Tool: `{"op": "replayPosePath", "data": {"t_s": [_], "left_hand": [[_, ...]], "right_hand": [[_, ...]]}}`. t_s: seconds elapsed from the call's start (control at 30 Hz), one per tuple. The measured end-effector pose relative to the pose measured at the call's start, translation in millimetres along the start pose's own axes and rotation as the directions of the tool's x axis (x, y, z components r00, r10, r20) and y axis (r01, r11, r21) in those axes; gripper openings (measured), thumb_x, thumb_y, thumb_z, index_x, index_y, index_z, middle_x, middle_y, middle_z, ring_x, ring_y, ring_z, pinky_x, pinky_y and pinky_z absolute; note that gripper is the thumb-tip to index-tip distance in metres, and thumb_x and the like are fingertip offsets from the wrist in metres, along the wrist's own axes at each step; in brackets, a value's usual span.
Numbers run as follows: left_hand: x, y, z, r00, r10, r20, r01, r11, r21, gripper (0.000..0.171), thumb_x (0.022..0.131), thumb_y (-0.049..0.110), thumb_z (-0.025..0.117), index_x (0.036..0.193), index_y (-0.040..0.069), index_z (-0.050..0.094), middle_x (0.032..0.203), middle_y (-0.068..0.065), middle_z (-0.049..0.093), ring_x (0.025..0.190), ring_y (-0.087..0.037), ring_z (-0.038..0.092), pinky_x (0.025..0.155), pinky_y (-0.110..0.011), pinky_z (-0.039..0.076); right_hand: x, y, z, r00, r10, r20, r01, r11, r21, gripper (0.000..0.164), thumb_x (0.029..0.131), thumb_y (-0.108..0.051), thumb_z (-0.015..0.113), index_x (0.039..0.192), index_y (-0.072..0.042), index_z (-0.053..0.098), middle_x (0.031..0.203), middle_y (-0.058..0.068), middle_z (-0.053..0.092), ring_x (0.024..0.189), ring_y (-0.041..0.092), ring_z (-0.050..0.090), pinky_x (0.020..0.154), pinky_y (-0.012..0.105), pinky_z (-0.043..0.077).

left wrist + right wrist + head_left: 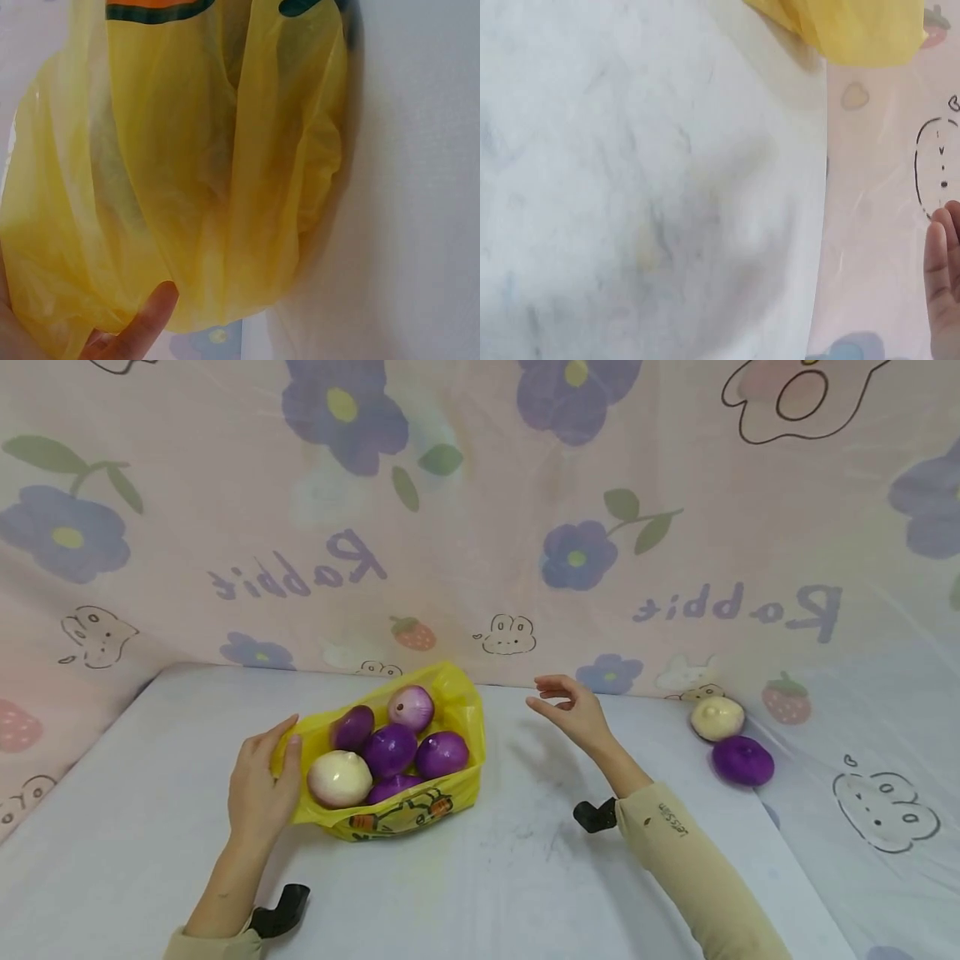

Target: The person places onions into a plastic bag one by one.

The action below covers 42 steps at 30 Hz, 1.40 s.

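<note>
A yellow plastic bag (465, 789) with a printed cartoon front stands with its mouth spread wide on the white table. Several onions lie in it: purple ones, such as the round purple onion (390, 750), a paler purple onion (411, 708) and a white onion (340, 779). My left hand (262, 777) grips the bag's left rim; in the left wrist view its thumb (154, 311) lies against the yellow plastic. To the right of the bag, my right hand (573, 714) is raised above the table, fingers loosely bent, holding nothing. In the right wrist view its fingers (939, 262) show at the edge.
A white onion (717, 718) and a purple onion (742, 761) sit together at the table's right edge. A patterned cloth (480, 527) hangs behind the table (480, 893). Black angular pieces, such as the black piece (281, 910), stick out at both wrists.
</note>
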<state>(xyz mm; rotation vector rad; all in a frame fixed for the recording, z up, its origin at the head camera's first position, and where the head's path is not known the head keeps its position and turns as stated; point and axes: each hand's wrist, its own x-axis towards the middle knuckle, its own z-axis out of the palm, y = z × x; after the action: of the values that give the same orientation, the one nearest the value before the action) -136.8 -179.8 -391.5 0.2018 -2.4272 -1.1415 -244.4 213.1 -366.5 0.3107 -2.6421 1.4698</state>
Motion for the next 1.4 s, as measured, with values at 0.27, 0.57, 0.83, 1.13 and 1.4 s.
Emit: {"op": "replayPosePath", "data": {"t_s": [0.27, 0.57, 0.83, 1.13, 1.4], "left_hand": [[-0.1, 0.8, 0.5, 1.000, 0.001, -0.003, -0.002, 1.000, -0.008, 0.038, 0.100, 0.021, 0.044, 0.133, 0.008, 0.056, 0.125, -0.028, 0.050, 0.114, -0.047, 0.049, 0.090, -0.062, 0.039], [-1.4, 2.0, -0.7, 1.000, -0.006, 0.004, 0.006, 1.000, 0.009, 0.038, 0.100, 0.020, 0.044, 0.134, 0.007, 0.055, 0.125, -0.029, 0.050, 0.113, -0.049, 0.049, 0.089, -0.064, 0.039], [-1.3, 0.3, -0.8, 1.000, -0.006, 0.005, 0.006, 1.000, 0.015, 0.038, 0.100, 0.020, 0.044, 0.134, 0.007, 0.054, 0.125, -0.029, 0.050, 0.113, -0.049, 0.048, 0.090, -0.064, 0.039], [-1.6, -1.0, -0.5, 1.000, -0.013, 0.002, 0.013, 1.000, 0.014, 0.038, 0.100, 0.020, 0.044, 0.134, 0.007, 0.054, 0.124, -0.028, 0.050, 0.112, -0.048, 0.049, 0.089, -0.063, 0.039], [-0.7, -1.0, -0.7, 1.000, -0.003, -0.001, 0.003, 1.000, 0.019, 0.038, 0.100, 0.020, 0.044, 0.134, 0.006, 0.054, 0.124, -0.029, 0.050, 0.111, -0.049, 0.049, 0.088, -0.063, 0.039]], "right_hand": [[-8.4, 16.9, -21.6, 0.997, 0.051, -0.063, -0.052, 0.998, -0.019, 0.046, 0.086, -0.034, 0.071, 0.125, -0.011, 0.060, 0.124, 0.012, 0.061, 0.112, 0.025, 0.057, 0.089, 0.031, 0.046], [-15.5, 34.4, -39.3, 0.987, 0.096, -0.126, -0.100, 0.995, -0.028, 0.050, 0.088, -0.033, 0.068, 0.131, -0.009, 0.056, 0.126, 0.017, 0.059, 0.113, 0.023, 0.055, 0.089, 0.027, 0.043], [-26.4, 18.0, -52.3, 0.979, 0.133, -0.152, -0.138, 0.990, -0.025, 0.046, 0.090, -0.023, 0.067, 0.130, -0.002, 0.056, 0.124, 0.021, 0.058, 0.096, 0.001, 0.053, 0.082, 0.017, 0.043], [-28.1, 54.8, -66.0, 0.966, 0.131, -0.222, -0.155, 0.984, -0.093, 0.050, 0.089, -0.034, 0.067, 0.131, -0.008, 0.057, 0.124, 0.016, 0.060, 0.094, -0.006, 0.051, 0.080, 0.015, 0.043], [-32.9, 62.3, -76.1, 0.961, 0.120, -0.247, -0.161, 0.976, -0.150, 0.053, 0.089, -0.039, 0.066, 0.129, -0.006, 0.057, 0.122, 0.017, 0.061, 0.098, 0.004, 0.055, 0.078, 0.014, 0.042]]}}
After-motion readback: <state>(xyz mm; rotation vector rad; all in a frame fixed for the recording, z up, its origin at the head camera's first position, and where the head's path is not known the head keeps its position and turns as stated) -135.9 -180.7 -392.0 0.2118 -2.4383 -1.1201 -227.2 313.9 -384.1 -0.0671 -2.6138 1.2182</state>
